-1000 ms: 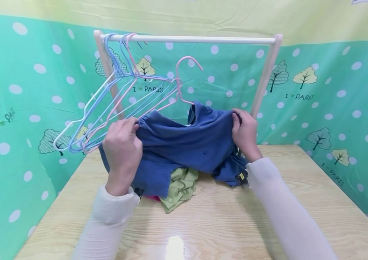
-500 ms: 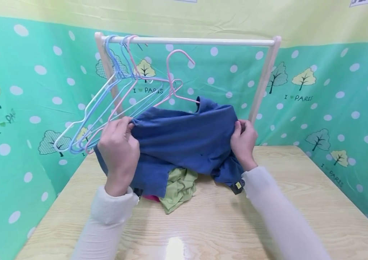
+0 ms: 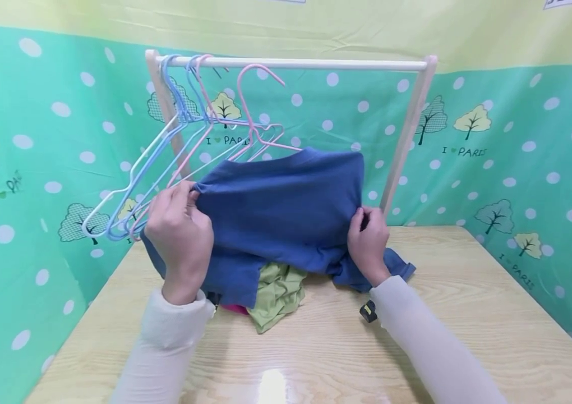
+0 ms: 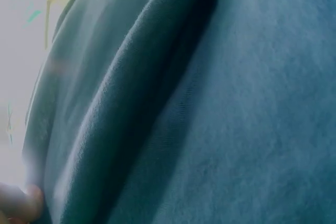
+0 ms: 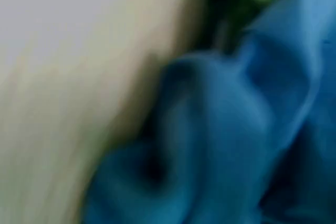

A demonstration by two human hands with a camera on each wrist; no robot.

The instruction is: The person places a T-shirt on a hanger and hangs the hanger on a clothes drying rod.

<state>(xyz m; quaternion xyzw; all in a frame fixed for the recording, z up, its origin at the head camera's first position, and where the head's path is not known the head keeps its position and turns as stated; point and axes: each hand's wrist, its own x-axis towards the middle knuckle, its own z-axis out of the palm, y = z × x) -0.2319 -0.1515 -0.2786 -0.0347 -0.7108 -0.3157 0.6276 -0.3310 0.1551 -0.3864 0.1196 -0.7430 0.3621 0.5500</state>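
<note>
Holds blue shirt at centre of head view, spread between two hands set well apart. Pinches one edge with left hand, between 8 and 9 o'clock, clamping thumb and curled fingers on the cloth. Pinches the opposite edge with right hand near 4 o'clock, clamped likewise. Note pink hanger rising from the neckline toward 11 o'clock, hook uppermost, just below white bar at 12; cannot judge contact between the two. Find blue, white and pink hangers hooked over the bar near its end at 10; wooden upright at 2. Trails lower folds to wooden table, one loose end at 4. See crumpled green cloth at 6 under the shirt, sliver of magenta cloth beside it at 7. Spot black device with yellow mark by right cuff at 5. In left wrist view, get dim shirt folds across most of the field, blurred fingertip at 8. In right wrist view, get blurred, bunched shirt from 1 round to 7, pale table at 9.
</note>
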